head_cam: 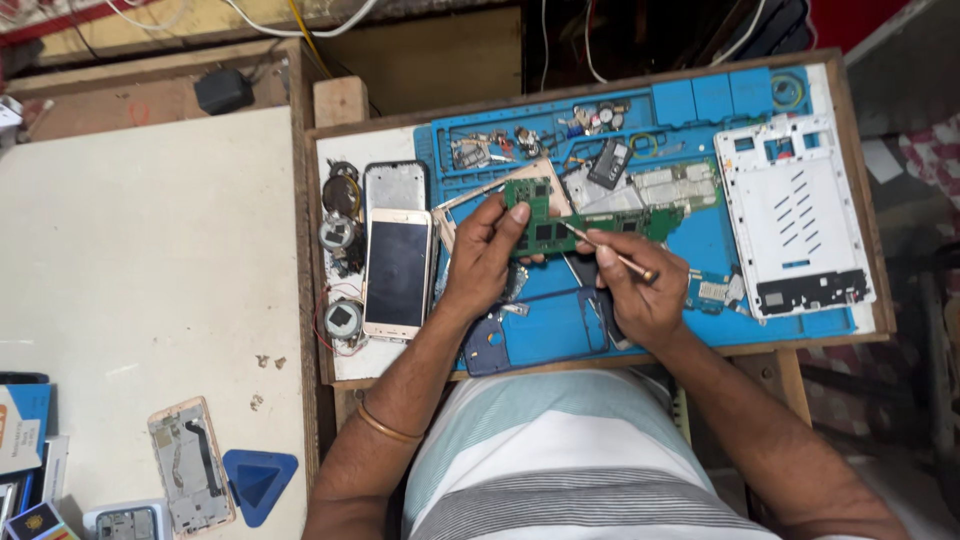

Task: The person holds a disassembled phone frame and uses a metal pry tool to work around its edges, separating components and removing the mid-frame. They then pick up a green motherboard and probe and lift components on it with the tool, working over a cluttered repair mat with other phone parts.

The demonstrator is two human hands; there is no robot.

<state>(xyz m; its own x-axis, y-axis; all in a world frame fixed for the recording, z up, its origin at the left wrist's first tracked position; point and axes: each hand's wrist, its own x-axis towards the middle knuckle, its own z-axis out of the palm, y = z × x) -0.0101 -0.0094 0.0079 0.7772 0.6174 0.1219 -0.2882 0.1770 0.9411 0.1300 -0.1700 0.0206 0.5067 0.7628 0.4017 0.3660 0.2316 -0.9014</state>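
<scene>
Striped shirt lowest; left hand (487, 255) pinching green circuit board (560, 225), right hand (640, 295) pinching thin tool (610, 255): could slip, scratching board.

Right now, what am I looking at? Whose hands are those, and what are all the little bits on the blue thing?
There is no machine here, just a person. The camera sits on their head and looks down, so you see their own arms and striped shirt from above. Their left hand holds up a green circuit board, the flat part from inside a gadget. Their right hand holds a thin tool like a pencil, with its tip at the board. Under them lies a blue work mat on a wooden table. On the mat are small loose parts and a big white tablet frame. Left of the mat lies a gold phone, screen up. On the white surface lower left rests a blue triangular pick.
</scene>
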